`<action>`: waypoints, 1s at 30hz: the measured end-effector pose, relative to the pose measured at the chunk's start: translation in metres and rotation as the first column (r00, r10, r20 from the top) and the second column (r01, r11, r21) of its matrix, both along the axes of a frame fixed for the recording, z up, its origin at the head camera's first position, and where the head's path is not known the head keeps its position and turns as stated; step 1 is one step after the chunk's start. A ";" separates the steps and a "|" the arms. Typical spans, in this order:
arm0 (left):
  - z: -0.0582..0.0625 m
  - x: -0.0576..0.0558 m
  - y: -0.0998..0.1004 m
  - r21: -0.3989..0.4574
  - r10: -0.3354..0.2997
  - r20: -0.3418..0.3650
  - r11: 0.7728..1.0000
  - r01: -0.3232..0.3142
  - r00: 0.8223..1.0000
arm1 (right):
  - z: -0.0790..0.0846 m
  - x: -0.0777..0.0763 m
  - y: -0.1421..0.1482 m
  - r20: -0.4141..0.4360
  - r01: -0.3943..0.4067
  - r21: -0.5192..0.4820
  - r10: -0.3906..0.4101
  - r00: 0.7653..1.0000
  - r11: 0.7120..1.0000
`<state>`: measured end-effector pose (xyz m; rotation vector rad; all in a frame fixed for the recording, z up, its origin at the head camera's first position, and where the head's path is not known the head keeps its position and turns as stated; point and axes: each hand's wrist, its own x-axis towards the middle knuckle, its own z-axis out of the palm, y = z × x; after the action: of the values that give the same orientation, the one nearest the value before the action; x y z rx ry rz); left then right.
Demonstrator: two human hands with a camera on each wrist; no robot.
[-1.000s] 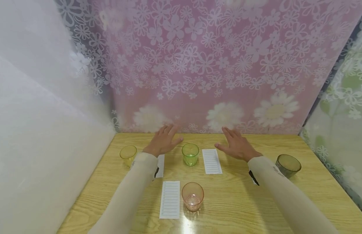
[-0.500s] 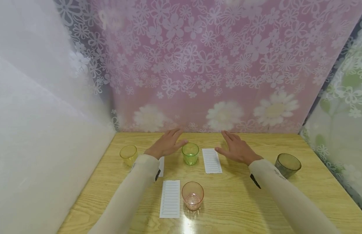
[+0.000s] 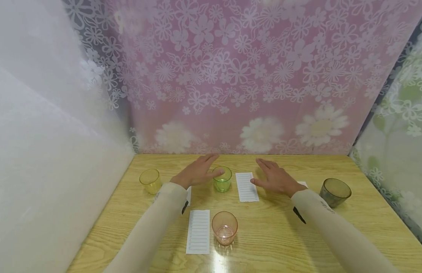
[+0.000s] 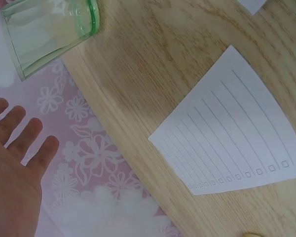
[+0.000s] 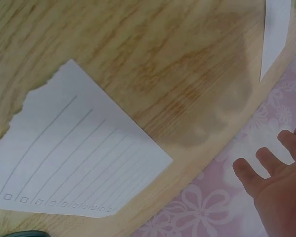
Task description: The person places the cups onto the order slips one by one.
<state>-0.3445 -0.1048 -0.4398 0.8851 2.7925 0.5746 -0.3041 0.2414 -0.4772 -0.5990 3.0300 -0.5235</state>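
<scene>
**Green tumbler between two spread hands**

The green tumbler (image 3: 222, 185) stands upright toward the back of the counter (image 3: 275, 235), between the left hand (image 3: 196, 171) and the right hand (image 3: 274, 178). The left grip is spread, thumb away from straight fingers, and holds nothing; in the head view that thumb crosses the tumbler's rim, but whether they touch cannot be told. The right grip is spread and bare too, its thumb over the edge of the middle lined slip (image 3: 246, 187).

Farther out stand the pink tumbler (image 3: 224, 229), just beside the front lined slip (image 3: 198, 232), the yellow tumbler (image 3: 151, 182) and the smoky tumbler (image 3: 335, 194).

A sideways nudge from the left thumb could tip or slide the green tumbler, which looks light. Low forearms might let the left sleeve (image 3: 153, 223) or right sleeve (image 3: 328, 220) brush a tumbler or drag loose paper.

The left sleeve hides much of the left lined slip (image 4: 232, 133); the right arm covers most of the torn-edged slip (image 5: 79, 158). The smoky tumbler's base is partly hidden, and the left wrist view cuts off the green one.
</scene>
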 end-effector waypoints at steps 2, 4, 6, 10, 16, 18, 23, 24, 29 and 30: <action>-0.002 0.000 0.001 -0.005 -0.002 0.002 1.000 0.002 1.000 | -0.001 0.001 0.000 0.003 -0.006 -0.005 0.007 1.000 1.000; -0.003 0.000 0.002 -0.008 -0.005 0.004 1.000 0.006 1.000 | -0.001 0.002 0.000 0.000 -0.018 -0.010 0.018 1.000 1.000; -0.004 0.001 0.003 -0.007 -0.007 0.011 1.000 0.007 1.000 | -0.002 0.004 0.000 0.002 -0.025 -0.015 0.025 1.000 1.000; -0.003 0.004 0.004 -0.011 -0.018 0.016 1.000 0.018 1.000 | -0.004 0.005 0.000 -0.001 -0.046 -0.012 0.046 0.999 0.999; -0.004 0.007 0.004 -0.006 -0.030 0.013 1.000 0.030 0.999 | -0.011 0.007 0.002 0.019 -0.057 -0.002 0.057 0.998 0.998; -0.005 0.007 0.004 -0.010 -0.031 0.011 0.999 0.031 0.999 | -0.012 0.008 0.003 0.025 -0.065 -0.004 0.065 0.998 0.998; -0.008 0.007 0.004 -0.023 -0.035 0.017 0.999 0.035 0.999 | -0.015 0.009 0.003 0.032 -0.095 0.007 0.095 0.995 0.995; -0.009 0.007 0.004 -0.025 -0.034 0.020 0.999 0.034 0.999 | -0.015 0.009 0.003 0.032 -0.102 0.010 0.102 0.994 0.995; -0.010 0.007 0.004 -0.029 -0.027 0.029 0.999 0.028 0.999 | -0.017 0.009 0.003 0.052 -0.124 0.010 0.123 0.991 0.992; -0.011 0.007 0.004 -0.027 -0.026 0.028 0.999 0.027 0.999 | -0.018 0.010 0.003 0.059 -0.124 0.010 0.123 0.991 0.992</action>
<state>-0.3378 -0.1009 -0.4503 0.9002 2.7527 0.5390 -0.2946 0.2440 -0.4948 -0.7507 2.9157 -0.5050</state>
